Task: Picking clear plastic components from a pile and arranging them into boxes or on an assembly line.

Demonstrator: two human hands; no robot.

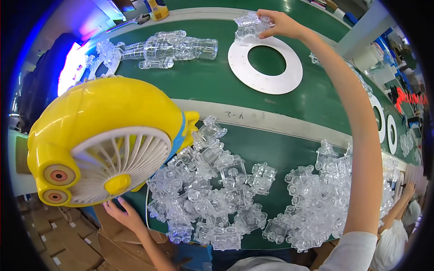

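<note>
My right hand (281, 25) reaches across to the far side. Its thumb and fingers close around the right end of a clear plastic part (247, 30), at the far edge of a flat white ring (289, 74) on the green work surface. My left hand (125, 217) is low on the left, below a yellow cartoon-shaped fan (113, 97) with a white grille. Its fingers are apart, with nothing seen in them; whether a fingertip touches the fan I cannot tell. Two heaps of small clear plastic parts, a left heap (212, 194) and a right heap (312, 203), lie before me.
A pale metal rail (244, 116) runs across between the near table and the far green belt. Farther off lie clear tubular pieces (176, 47), and a yellow bottle (156, 9) stands beyond. More white rings (392, 134) are at right, near another person's arm (398, 205). Cardboard boxes (63, 239) fill the lower left.
</note>
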